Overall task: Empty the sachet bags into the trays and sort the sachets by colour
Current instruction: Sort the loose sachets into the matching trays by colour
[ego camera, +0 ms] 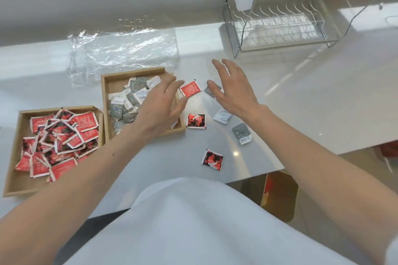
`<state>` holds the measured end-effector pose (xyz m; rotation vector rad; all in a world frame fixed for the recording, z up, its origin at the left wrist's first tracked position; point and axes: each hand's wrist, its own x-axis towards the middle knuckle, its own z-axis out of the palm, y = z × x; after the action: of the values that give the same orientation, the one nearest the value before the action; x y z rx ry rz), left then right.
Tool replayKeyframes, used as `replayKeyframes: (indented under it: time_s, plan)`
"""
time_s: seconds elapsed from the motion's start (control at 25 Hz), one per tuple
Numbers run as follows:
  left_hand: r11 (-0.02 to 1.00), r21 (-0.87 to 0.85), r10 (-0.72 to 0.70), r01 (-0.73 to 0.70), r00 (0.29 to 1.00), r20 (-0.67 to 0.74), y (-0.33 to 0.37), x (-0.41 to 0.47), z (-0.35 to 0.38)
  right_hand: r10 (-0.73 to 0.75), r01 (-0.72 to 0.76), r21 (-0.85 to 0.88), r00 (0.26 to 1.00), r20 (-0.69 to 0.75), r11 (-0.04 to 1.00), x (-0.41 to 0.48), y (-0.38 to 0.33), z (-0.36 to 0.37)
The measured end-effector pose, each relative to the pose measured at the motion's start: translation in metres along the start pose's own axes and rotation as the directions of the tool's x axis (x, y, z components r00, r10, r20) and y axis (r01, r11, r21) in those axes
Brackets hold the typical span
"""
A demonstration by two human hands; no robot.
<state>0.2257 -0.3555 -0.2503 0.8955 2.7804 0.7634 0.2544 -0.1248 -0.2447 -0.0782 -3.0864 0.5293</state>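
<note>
Two wooden trays sit on the white counter. The left tray (13,157) holds several red sachets (62,142). The right tray (106,94) holds several grey sachets (127,101). My left hand (159,105) hovers open over the right tray's near right side, fingertips close to a loose red sachet (190,89). My right hand (232,88) is open, its thumb over a grey sachet (212,92). Loose on the counter lie red-and-black sachets (196,120) (212,159), a white sachet (221,116) and a grey sachet (241,133).
An empty clear plastic bag (122,49) lies behind the trays against the wall. A metal dish rack (280,26) stands at the back right. The counter's front edge runs close to my body; a cardboard box (280,196) sits on the floor below.
</note>
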Motion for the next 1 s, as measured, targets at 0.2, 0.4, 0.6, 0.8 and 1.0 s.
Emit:
replayKeyframes:
  time_s: [0.2,0.4,0.6,0.8,1.0]
  plan:
    - [0.998,-0.058,0.016,-0.011,0.996,0.09,0.042,-0.018,0.044,0.117,-0.118,0.075,0.993,0.02,0.99,-0.06,0.052,0.005]
    - [0.996,-0.065,-0.049,0.065,0.973,0.224,0.068,-0.037,0.081,0.121,-0.135,0.102,0.983,0.136,0.986,-0.097,0.094,0.018]
    - [0.982,0.023,-0.182,0.189,0.894,0.409,0.079,-0.058,0.106,0.037,-0.072,0.115,0.959,0.28,0.991,-0.12,0.109,0.038]
    - [0.968,0.118,-0.252,0.223,0.826,0.504,0.084,-0.068,0.122,0.015,-0.064,0.114,0.922,0.386,0.991,-0.127,0.112,0.054]
    - [0.968,0.178,-0.242,0.176,0.845,0.477,0.087,-0.068,0.128,0.034,-0.041,0.008,0.912,0.408,0.999,-0.122,0.109,0.056]
